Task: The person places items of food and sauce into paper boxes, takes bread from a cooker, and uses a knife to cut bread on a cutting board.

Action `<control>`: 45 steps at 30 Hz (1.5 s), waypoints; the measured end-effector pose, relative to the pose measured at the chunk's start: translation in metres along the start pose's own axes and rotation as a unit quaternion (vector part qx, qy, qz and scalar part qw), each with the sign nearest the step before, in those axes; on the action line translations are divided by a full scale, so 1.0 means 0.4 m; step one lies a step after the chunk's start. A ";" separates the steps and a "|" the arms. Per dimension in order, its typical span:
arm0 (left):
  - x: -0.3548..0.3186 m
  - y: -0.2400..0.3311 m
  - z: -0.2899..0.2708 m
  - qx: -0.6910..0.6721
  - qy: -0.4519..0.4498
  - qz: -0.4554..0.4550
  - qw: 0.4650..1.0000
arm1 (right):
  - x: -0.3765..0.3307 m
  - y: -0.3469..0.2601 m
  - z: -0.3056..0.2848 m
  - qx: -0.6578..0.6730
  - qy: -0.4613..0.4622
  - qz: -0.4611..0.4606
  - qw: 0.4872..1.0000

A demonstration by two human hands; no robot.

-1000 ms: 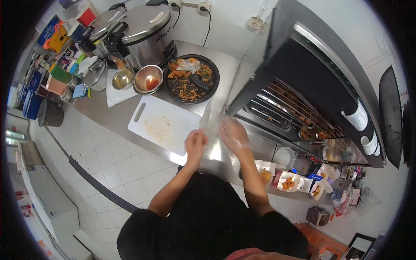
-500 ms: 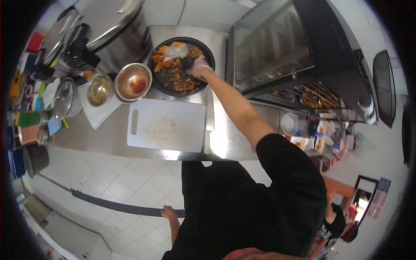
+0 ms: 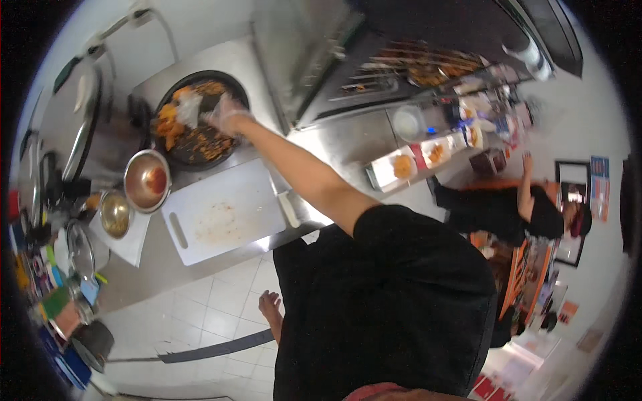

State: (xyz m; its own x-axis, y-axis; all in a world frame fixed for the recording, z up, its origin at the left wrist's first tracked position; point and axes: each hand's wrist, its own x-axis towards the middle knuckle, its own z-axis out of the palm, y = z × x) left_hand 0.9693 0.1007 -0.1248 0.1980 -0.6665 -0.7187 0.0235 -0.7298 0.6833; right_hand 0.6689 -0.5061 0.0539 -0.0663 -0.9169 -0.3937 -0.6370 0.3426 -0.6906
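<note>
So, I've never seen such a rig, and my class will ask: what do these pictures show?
No machine here: a person works with their own hands. A fisheye camera on the head looks down, so straight edges bend. On the steel counter lie a white cutting board, a knife, metal bowls and a round black pan with orange-brown food. The clear-gloved right hand reaches over the pan; blur hides whether it grips anything. The left hand hangs loosely open, apparently holding nothing.

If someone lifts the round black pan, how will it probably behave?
The pan looks rigid, with no visible sag. The orange food is heaped on its left side, so it may dip that way. The brown crumbs look loose and would likely slide if it tilts.
</note>
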 end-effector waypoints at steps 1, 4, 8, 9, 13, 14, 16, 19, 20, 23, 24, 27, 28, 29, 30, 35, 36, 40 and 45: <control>0.014 0.064 0.007 0.039 -0.033 0.004 0.999 | -0.110 0.018 -0.028 0.074 -0.006 -0.010 0.997; 0.017 0.341 0.090 0.150 -0.122 -0.023 0.981 | -0.446 0.108 -0.180 0.247 -0.148 0.027 0.957; 0.015 0.563 0.334 0.236 -0.198 0.071 0.949 | -0.791 0.402 -0.217 0.179 0.013 0.011 0.984; 0.004 0.600 0.412 0.237 -0.224 0.104 0.940 | -0.880 0.440 -0.278 0.217 0.008 0.058 0.974; -0.015 0.591 0.763 0.264 -0.349 0.204 0.876 | -1.058 0.795 -0.366 0.170 0.238 0.080 0.953; -0.025 0.585 0.854 0.277 -0.368 0.204 0.864 | -1.078 0.838 -0.407 0.162 0.275 0.090 0.943; -0.017 0.551 1.026 0.331 -0.358 0.243 0.838 | -1.126 0.909 -0.502 0.144 0.348 0.116 0.919; -0.025 0.533 1.245 0.400 -0.315 0.193 0.839 | -1.173 0.867 -0.633 0.145 0.342 0.202 0.906; -0.040 0.537 1.295 0.426 -0.291 0.214 0.830 | -1.174 0.860 -0.657 0.136 0.329 0.247 0.901; -0.021 0.512 1.384 0.498 -0.246 0.282 0.783 | -1.052 1.060 -0.571 -0.009 0.226 0.219 0.949; 0.036 0.437 1.374 0.516 -0.241 0.298 0.766 | -1.054 1.060 -0.551 0.004 0.211 0.202 0.956; 0.027 0.453 1.386 0.536 -0.232 0.317 0.747 | -1.042 1.045 -0.565 0.058 0.199 0.180 0.962; -0.010 0.471 1.372 0.513 -0.237 0.298 0.769 | -1.076 1.017 -0.581 0.072 0.176 0.193 0.963; -0.020 0.499 1.382 0.482 -0.235 0.290 0.793 | -1.080 1.001 -0.607 0.080 0.160 0.195 0.965; -0.026 0.518 1.392 0.465 -0.232 0.296 0.801 | -1.084 1.002 -0.617 0.079 0.181 0.180 0.963; 0.019 0.432 1.365 0.374 -0.196 0.354 0.835 | -1.110 1.063 -0.653 0.053 0.256 0.158 0.952; 0.045 0.397 1.363 0.355 -0.182 0.382 0.834 | -1.117 1.036 -0.675 0.070 0.266 0.155 0.949; 0.020 0.444 1.347 0.363 -0.259 0.264 0.855 | -1.154 0.893 -0.728 0.129 0.313 0.168 0.926; -0.001 0.360 1.329 0.345 -0.205 0.397 0.825 | -0.971 1.072 -0.522 -0.129 0.241 0.128 0.953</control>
State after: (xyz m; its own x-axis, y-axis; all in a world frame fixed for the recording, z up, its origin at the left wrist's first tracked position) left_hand 0.4515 -0.0852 -0.0947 -0.4694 -0.8685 -0.1593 -0.5462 0.1439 0.8252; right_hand 0.2611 -0.0460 0.0376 -0.5506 -0.8189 -0.1620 -0.7157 0.5630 -0.4134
